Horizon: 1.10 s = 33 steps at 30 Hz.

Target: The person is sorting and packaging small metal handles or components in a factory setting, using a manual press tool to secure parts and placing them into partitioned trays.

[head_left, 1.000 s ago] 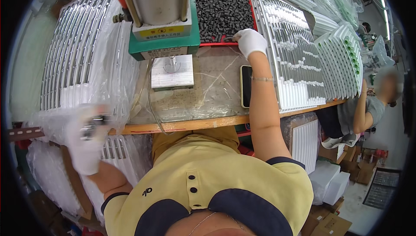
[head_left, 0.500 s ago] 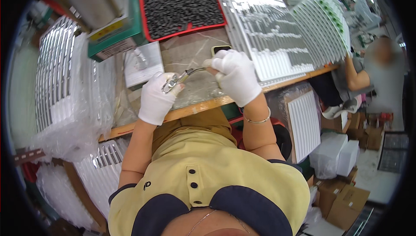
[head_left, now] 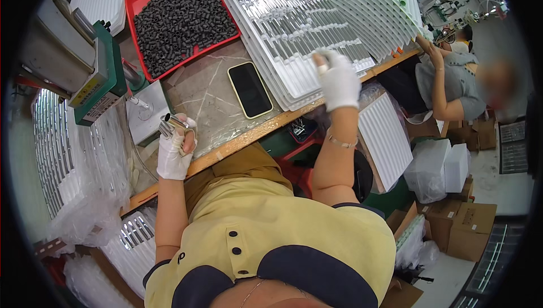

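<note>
My left hand (head_left: 176,152), in a white glove with some fingertips bare, is closed around short shiny metal tubes (head_left: 169,120) whose open ends stick up past the fingers. It is over the near edge of the table, beside a white box (head_left: 148,111). My right hand (head_left: 339,82), gloved the same way, hovers at the right side of a stacked white tray (head_left: 288,97) of metal tubes (head_left: 308,22). Its fingers are curled together, and whatever may be in them cannot be made out. A phone (head_left: 250,90) with a dark screen lies between the hands.
A red tray (head_left: 226,37) of small black cylindrical pieces stands at the back. A green-based machine (head_left: 102,90) is at left, beside plastic-wrapped tubes (head_left: 54,149). Another person (head_left: 447,82) works at right, near a stack of white tubes (head_left: 367,19). Cardboard boxes (head_left: 472,223) are on the floor.
My hands have parted: the left moved left and nearer with metal tubes, the right moved right to the tray's side. The thin piece between them no longer shows. The view has shifted, revealing the phone.
</note>
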Tool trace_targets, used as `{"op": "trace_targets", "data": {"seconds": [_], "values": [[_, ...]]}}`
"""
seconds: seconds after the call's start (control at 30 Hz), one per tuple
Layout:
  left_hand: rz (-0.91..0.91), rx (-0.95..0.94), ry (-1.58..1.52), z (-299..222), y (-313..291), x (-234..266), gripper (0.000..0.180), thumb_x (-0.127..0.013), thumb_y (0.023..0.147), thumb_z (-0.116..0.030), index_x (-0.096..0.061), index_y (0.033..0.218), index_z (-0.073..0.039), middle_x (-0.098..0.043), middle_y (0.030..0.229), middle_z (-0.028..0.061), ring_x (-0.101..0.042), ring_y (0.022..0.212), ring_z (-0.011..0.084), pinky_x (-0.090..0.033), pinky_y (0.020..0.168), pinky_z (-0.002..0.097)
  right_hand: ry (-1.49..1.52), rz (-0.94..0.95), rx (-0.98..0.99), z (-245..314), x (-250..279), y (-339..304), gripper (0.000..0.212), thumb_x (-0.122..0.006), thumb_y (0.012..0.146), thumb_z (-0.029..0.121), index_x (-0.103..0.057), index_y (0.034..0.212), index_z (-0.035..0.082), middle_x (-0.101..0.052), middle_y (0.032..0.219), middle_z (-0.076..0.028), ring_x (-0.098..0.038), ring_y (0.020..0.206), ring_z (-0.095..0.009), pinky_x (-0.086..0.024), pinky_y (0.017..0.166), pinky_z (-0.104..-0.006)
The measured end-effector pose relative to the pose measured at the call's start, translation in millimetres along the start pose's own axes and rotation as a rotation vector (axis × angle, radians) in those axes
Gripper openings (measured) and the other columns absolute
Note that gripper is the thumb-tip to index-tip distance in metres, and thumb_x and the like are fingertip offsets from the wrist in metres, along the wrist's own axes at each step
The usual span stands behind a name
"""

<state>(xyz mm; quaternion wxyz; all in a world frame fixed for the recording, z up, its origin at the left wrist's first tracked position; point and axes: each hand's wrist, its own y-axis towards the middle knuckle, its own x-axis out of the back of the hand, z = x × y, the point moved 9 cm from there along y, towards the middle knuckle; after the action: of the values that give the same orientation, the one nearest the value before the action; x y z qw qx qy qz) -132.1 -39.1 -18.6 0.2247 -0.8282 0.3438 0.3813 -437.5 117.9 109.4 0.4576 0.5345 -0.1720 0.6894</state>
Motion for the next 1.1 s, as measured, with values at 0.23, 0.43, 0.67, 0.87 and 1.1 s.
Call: {"op": "trace_targets", "data": {"seconds": [0.23, 0.43, 0.67, 0.87, 1.1], "values": [[-0.106, -0.087, 0.689, -13, 8, 6, 0.021, -0.066, 0.074, -0.003, -0.062, 0.095, -0.008, -0.054, 0.077, -0.0057, -0.044, 0.063, 0.0033, -0.035, 0.056, 0.0190, -0.353, 0.103, -0.229, -83, -20, 50, 0.042, -0.066, 0.072, 0.043, -0.066, 0.096, 0.008, -0.065, 0.101, -0.019, -0.061, 0.097, -0.036, -0.049, 0.083, -0.0438], [-0.114, -0.159, 0.667, -31, -4, -4, 0.022, -0.071, 0.075, -0.001, -0.061, 0.093, -0.005, -0.060, 0.090, -0.0027, -0.051, 0.073, 0.0042, -0.044, 0.067, 0.0204, -0.262, 0.012, -0.183, -87, -9, 55, 0.036, -0.067, 0.074, 0.037, -0.065, 0.090, 0.005, -0.067, 0.092, -0.018, -0.063, 0.088, -0.035, -0.048, 0.077, -0.0426], [-0.120, -0.223, 0.811, -50, -21, 9, 0.023, -0.073, 0.077, -0.007, -0.062, 0.098, -0.005, -0.062, 0.093, -0.0016, -0.052, 0.073, 0.0048, -0.044, 0.067, 0.0204, 0.425, -0.120, 0.231, 40, 2, -10, 0.024, -0.066, 0.081, 0.023, -0.063, 0.092, 0.003, -0.067, 0.079, -0.010, -0.064, 0.069, -0.020, -0.049, 0.065, -0.0327], [-0.205, -0.190, 0.857, -53, -29, 22, 0.024, -0.074, 0.076, -0.008, -0.063, 0.097, -0.005, -0.062, 0.091, -0.0025, -0.051, 0.071, 0.0046, -0.043, 0.065, 0.0199, 0.830, 0.290, 0.591, 192, -34, -109, 0.020, -0.068, 0.074, 0.006, -0.062, 0.093, 0.004, -0.066, 0.081, -0.010, -0.066, 0.069, -0.016, -0.051, 0.061, -0.0269], [-0.273, -0.302, 0.990, -75, -43, 31, 0.021, -0.076, 0.071, -0.006, -0.066, 0.090, -0.004, -0.058, 0.082, -0.0003, -0.051, 0.070, 0.0073, -0.042, 0.062, 0.0228, 0.758, 0.354, 0.839, 243, -66, -139, 0.020, -0.071, 0.069, 0.004, -0.062, 0.087, 0.005, -0.065, 0.074, -0.010, -0.066, 0.066, -0.020, -0.052, 0.060, -0.0290]]}}
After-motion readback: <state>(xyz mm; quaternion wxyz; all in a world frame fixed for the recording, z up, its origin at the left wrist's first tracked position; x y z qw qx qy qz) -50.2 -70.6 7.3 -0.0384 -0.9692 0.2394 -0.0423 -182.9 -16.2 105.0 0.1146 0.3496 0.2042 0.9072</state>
